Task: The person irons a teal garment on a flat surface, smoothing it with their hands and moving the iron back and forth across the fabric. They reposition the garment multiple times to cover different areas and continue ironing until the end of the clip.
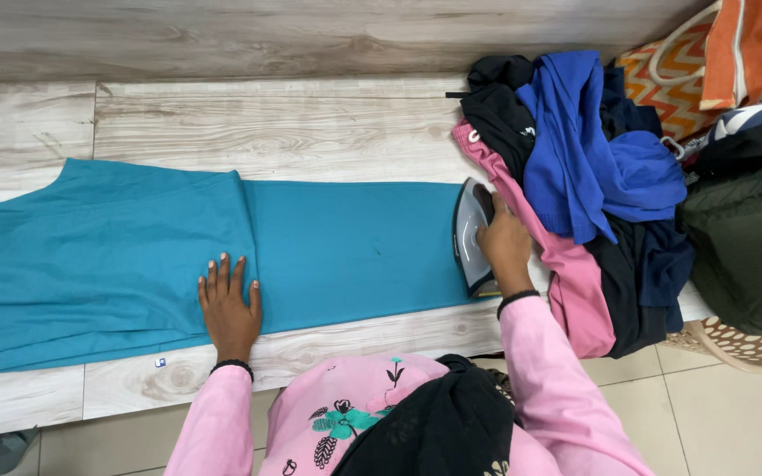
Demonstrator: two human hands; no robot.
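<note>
Head view: left hand (228, 310) flat, fingers spread, on smooth teal cloth (134, 256); right hand (504, 244) clamps the wedge-shaped grey iron (470, 231) near the wood-grain bench's (293, 123) front edge.

Plain teal cloth garment (222, 256), grey-and-white steam iron (472, 236), pale grey wood-grain board surface (293, 123), heaped royal-blue top (588, 150), pink trousers (575, 282), black clothes (500, 110), orange zigzag-patterned bag (672, 88), beige perforated plastic basket (747, 345)
</note>
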